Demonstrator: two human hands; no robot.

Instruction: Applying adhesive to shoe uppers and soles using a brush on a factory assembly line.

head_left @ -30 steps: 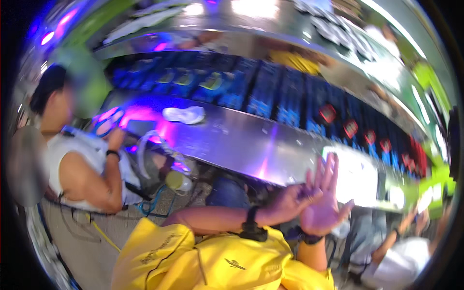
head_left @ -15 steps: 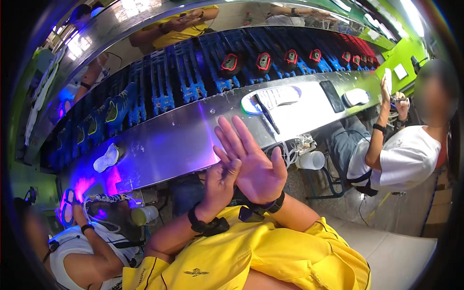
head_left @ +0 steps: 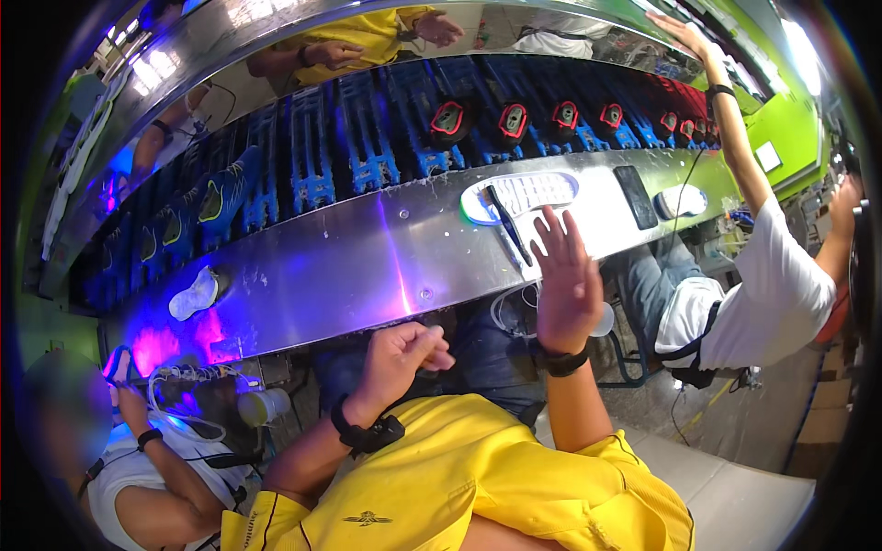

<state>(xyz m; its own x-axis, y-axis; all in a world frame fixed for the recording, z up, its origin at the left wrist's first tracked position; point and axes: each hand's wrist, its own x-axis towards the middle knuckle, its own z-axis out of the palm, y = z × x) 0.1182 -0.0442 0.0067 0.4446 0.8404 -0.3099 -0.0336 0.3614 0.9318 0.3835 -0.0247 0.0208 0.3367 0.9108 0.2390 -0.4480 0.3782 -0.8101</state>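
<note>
My right hand [head_left: 565, 289] is raised over the bench's front edge, palm up, fingers stretched and apart, holding nothing. Its fingertips come nearest to a dark, narrow strip-like thing [head_left: 508, 225]. That strip lies across a white shoe sole [head_left: 542, 191] and the sheet below it. To the left, my left hand [head_left: 400, 363] is in front of my yellow shirt. Its fingers are curled in, with the thumb pressed against them; nothing shows in it. The two hands are apart.
The metal bench [head_left: 322, 271] runs across, with a blue-slatted conveyor [head_left: 367, 151] behind it carrying red-rimmed shoes [head_left: 512, 120] and blue shoes [head_left: 211, 202]. A black phone [head_left: 636, 197] lies at right, a pale sole [head_left: 195, 296] at left. Co-workers sit on both sides; the right one [head_left: 753, 275] reaches up.
My hands were touching and have come apart: the right moved to the right, the left slightly left and down. The right co-worker has raised an arm toward the upper shelf.
</note>
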